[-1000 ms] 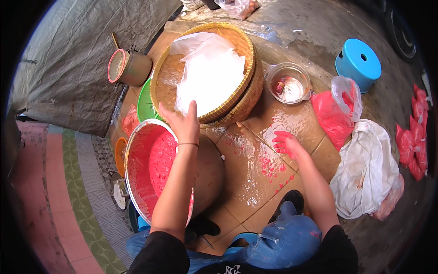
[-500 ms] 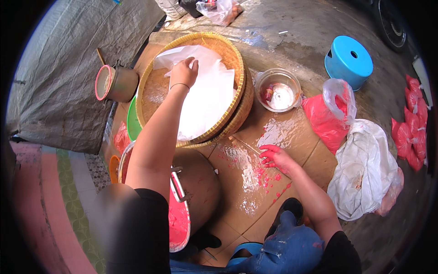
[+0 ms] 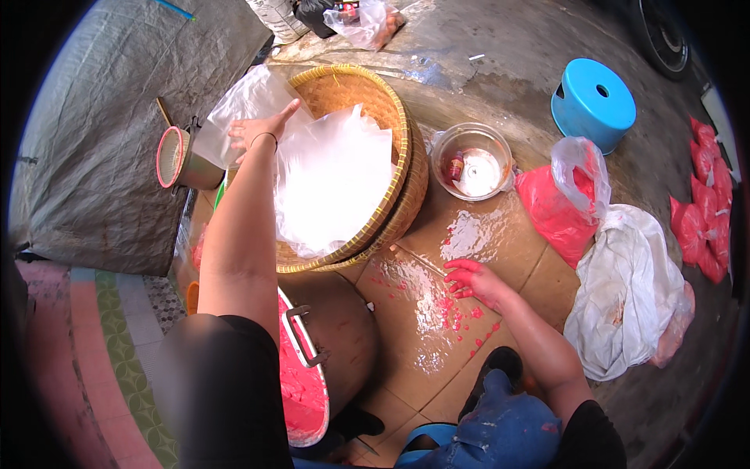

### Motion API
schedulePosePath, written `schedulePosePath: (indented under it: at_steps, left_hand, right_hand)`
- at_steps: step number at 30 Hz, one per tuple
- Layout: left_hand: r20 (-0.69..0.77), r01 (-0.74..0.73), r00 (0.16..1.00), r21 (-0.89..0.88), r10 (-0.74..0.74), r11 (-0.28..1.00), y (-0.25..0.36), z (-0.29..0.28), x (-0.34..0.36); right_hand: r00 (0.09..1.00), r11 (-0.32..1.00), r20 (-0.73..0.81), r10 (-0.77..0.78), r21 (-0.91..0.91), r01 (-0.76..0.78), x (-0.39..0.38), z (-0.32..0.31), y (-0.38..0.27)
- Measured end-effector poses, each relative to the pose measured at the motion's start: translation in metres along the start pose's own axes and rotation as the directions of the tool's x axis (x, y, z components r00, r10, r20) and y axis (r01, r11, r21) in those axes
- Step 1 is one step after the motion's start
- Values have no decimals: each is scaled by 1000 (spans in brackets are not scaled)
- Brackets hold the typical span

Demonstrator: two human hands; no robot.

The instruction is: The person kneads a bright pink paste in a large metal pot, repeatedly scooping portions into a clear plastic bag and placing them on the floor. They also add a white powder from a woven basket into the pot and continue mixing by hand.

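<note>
The person's L hand (image 3: 259, 131) is on a translucent plastic sheet (image 3: 251, 95) at the L side of the upper woven basket (image 3: 324, 87); fingers rest across it, thumb sticks out, can't tell if that grip is closed on it. Basket holds a pile of white sheets (image 3: 336, 184) & sits on a 2nd basket (image 3: 419, 187). R hand (image 3: 478, 283), stained red, grips nothing, fingers loosely bent above the wet tile floor (image 3: 391, 387). Big metal pot (image 3: 348, 336) w/ white rim, near the person's legs, has red paste (image 3: 303, 395) inside. Clear round tub (image 3: 475, 136) R of the baskets: small red-labelled bottle (image 3: 457, 166) + sth white in it. Next to that, clear bag (image 3: 547, 202) w/ red contents. Small metal pot (image 3: 201, 173) far L, contents unclear.
</note>
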State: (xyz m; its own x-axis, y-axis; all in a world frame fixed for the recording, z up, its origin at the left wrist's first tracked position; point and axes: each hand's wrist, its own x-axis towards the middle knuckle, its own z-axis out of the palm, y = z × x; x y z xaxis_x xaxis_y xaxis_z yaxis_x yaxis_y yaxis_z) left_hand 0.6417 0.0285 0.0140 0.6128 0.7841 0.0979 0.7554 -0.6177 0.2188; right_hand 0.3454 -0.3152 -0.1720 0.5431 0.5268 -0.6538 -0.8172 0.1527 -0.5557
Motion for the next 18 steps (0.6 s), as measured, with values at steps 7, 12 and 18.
schedulePosePath:
  at_steps: [7, 12, 18]
  left_hand:
    - [-52, 334, 938, -124, -342, 934, -29, -16, 30]
    - [-169, 249, 923, -423, -346, 871, -72, -7, 66]
    - [-371, -578, 797, -239, 476, 781, -93, -51, 29]
  right_hand:
    - [1000, 1000, -5, -10, -1, 10, 0, 7, -7]
    - [1000, 1000, 7, -14, 5, 14, 1, 8, -4]
    - [998, 997, -22, -53, 56, 54, -14, 6, -9]
